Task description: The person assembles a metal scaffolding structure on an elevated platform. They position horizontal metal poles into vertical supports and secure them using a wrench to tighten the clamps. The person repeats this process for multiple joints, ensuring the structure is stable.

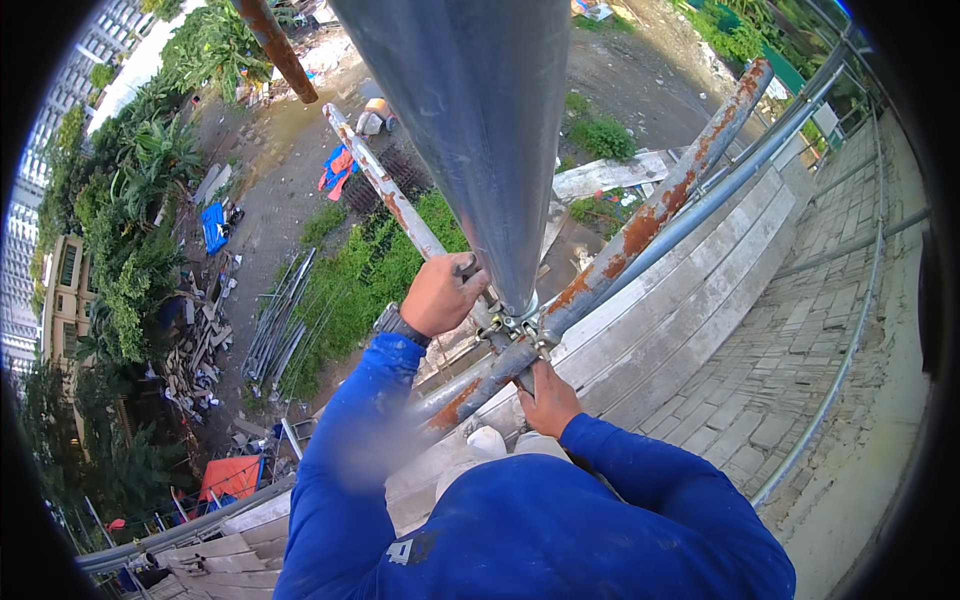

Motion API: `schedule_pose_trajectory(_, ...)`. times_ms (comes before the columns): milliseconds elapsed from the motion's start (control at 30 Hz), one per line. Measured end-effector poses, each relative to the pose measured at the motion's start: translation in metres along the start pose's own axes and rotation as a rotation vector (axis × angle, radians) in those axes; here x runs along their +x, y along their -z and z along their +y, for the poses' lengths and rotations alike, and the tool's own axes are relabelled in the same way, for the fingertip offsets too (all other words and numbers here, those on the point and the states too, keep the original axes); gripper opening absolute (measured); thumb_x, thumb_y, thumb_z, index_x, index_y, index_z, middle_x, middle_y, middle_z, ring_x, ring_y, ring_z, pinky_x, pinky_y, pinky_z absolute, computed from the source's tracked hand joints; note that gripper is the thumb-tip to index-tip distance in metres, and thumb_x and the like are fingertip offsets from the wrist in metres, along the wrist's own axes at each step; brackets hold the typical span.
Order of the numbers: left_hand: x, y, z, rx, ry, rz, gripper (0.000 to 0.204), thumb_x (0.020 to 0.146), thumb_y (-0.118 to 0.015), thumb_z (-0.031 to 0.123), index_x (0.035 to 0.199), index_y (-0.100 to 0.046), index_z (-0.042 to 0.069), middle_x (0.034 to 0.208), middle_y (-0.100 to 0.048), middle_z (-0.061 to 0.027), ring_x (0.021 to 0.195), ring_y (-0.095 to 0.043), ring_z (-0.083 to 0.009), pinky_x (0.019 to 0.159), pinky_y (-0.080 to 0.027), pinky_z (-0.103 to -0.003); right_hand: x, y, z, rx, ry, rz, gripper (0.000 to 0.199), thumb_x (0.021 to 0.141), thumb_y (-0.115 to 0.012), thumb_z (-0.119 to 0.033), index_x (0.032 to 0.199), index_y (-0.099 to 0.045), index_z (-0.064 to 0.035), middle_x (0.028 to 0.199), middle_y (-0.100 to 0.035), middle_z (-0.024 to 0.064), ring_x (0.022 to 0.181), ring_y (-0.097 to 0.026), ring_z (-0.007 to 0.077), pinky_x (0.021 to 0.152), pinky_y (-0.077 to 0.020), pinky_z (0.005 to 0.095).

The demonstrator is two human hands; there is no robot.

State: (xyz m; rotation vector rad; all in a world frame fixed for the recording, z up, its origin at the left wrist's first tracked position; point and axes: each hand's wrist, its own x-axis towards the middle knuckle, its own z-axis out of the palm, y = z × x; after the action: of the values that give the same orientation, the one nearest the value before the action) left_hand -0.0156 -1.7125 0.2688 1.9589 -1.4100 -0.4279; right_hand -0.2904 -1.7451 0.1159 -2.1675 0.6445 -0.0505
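A wide grey metal scaffold tube [480, 120] stands upright in front of me, its lower end at a scaffold coupler [515, 325]. My left hand [445, 297] is closed over a thin, white, rust-patched scaffold pipe [385, 185], just left of the coupler; its fingertips are partly hidden. Below the joint, my right hand [550, 398] is closed around the coupler's lower side, its thumb up against the metal and other fingers hidden. A thicker rusty pipe [640, 235] slants through the joint from upper right to lower left.
Grey planks [690, 290] form a walkway beside a block wall [760, 370] on the right. A blue-grey rail [730, 190] runs along it. Far below on the left lie loose poles [283, 320], scrap and an orange tarp [232, 478]. Another rusty pipe [275, 50] hangs at upper left.
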Motion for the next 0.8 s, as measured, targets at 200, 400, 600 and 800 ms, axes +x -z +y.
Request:
schedule_pose_trajectory(200,0.099,-0.075,-0.071,0.223,0.031,-0.4,0.041,0.097,-0.066,0.035,0.102,-0.072,-0.005,0.089,-0.071,-0.0265,0.085,-0.07,-0.0416,0.082,-0.055,-0.048,0.001,-0.001,0.001,0.023,0.04,0.003,0.05,0.089,-0.067,-0.024,0.125,-0.044,0.0024,0.117,-0.055,0.0282,0.103,-0.061,0.0495,0.087,-0.0512,0.0556)
schedule_pose_trajectory(400,0.128,-0.138,-0.094,0.319,0.023,-0.509,0.044,0.098,-0.065,0.039,0.102,-0.071,-0.005,0.087,-0.07,-0.0288,0.086,-0.07,-0.0425,0.083,-0.056,-0.048,-0.003,-0.004,0.003,0.023,0.046,0.046,0.054,0.088,-0.068,-0.025,0.128,-0.045,0.002,0.121,-0.054,0.0271,0.107,-0.06,0.049,0.089,-0.0509,0.0555)
schedule_pose_trajectory(600,0.115,-0.106,-0.131,-0.125,-0.067,-0.176,0.043,0.098,-0.061,0.04,0.11,-0.07,0.0,0.093,-0.071,-0.0275,0.091,-0.07,-0.0437,0.084,-0.055,-0.05,0.002,-0.005,-0.002,0.034,0.019,0.003,0.053,0.088,-0.068,-0.024,0.129,-0.045,0.0022,0.118,-0.056,0.0292,0.109,-0.059,0.0503,0.091,-0.0493,0.0558)
schedule_pose_trajectory(800,0.074,0.003,-0.072,0.195,0.2,0.011,0.034,0.101,-0.056,0.036,0.103,-0.071,0.006,0.086,-0.072,-0.0195,0.082,-0.07,-0.0367,0.076,-0.055,-0.048,0.001,-0.014,0.004,0.024,0.079,0.078,0.058,0.087,-0.069,-0.018,0.134,-0.043,0.0037,0.124,-0.056,0.032,0.113,-0.057,0.0517,0.096,-0.0472,0.0541)
